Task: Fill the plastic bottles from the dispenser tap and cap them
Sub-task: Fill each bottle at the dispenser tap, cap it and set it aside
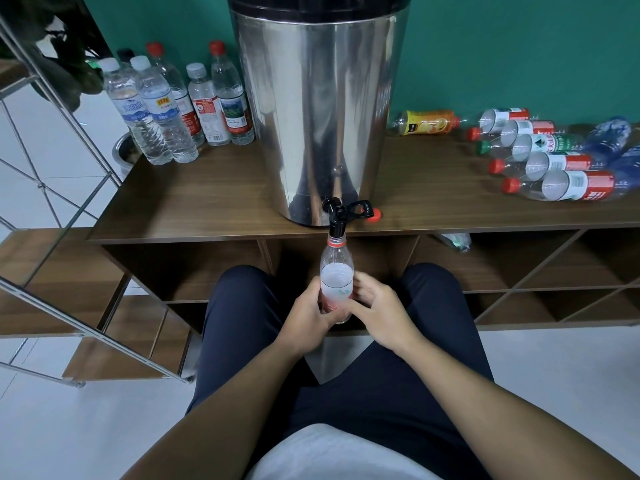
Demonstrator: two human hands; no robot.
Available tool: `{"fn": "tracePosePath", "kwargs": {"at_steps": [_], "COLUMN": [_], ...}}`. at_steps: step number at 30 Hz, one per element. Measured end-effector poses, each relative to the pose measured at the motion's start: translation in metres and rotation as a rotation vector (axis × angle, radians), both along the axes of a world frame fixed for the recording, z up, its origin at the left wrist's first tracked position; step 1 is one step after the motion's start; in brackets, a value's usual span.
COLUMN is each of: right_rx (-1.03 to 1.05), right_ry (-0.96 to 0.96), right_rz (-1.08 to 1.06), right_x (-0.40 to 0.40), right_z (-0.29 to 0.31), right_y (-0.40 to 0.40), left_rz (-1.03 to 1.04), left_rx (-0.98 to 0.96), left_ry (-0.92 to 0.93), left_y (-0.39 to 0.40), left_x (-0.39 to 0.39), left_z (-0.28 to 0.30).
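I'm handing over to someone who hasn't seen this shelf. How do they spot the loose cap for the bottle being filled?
Start at the big steel dispenser on the wooden shelf top. Its black tap juts over the front edge. The loose red cap lies just right of the tap's base. It is the only cap not on a bottle.

wall [519, 46]: teal | floor [554, 368]: white tile | wooden cabinet [207, 202] | metal rack [69, 168]

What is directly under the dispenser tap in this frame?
An uncapped plastic bottle stands under the tap, neck at the spout. The left hand grips its lower body and the right hand touches it. The hands cover the bottle's base.
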State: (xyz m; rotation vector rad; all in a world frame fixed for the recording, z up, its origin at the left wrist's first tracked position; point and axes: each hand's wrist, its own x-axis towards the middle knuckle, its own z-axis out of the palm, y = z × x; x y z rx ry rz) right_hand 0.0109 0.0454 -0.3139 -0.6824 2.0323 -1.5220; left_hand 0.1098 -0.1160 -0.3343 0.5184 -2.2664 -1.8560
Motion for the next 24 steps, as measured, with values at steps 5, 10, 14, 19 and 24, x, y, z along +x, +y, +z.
{"fn": "tracePosePath", "kwargs": {"at_steps": [5, 10, 14, 19, 24], "right_rx": [0.006, 0.007, 0.003, -0.011, -0.008], "right_ry": [0.015, 0.016, 0.015, 0.009, 0.012], "right_rz": [0.0, 0.003, 0.002, 0.011, 0.01], "right_x": [0.0003, 0.0004, 0.0006, 0.0006, 0.0009], "right_z": [0.0005, 0.0004, 0.0009, 0.0019, 0.0023], "right_y": [0.0004, 0.0002, 0.0, 0.0003, -0.0001], "left_rz": [-0.002, 0.001, -0.005, -0.012, -0.011], "left_rx": [0.002, 0.002, -0.004, -0.024, -0.04], "left_ry": [0.003, 0.004, 0.008, 0.008, 0.001], "left_y": [0.0005, 0.0005, 0.0, -0.0012, -0.0022], "left_x": [0.0007, 0.0, -0.0003, -0.0013, -0.0017], "left_z": [0.0006, 0.0004, -0.0014, -0.0033, -0.0044]}}
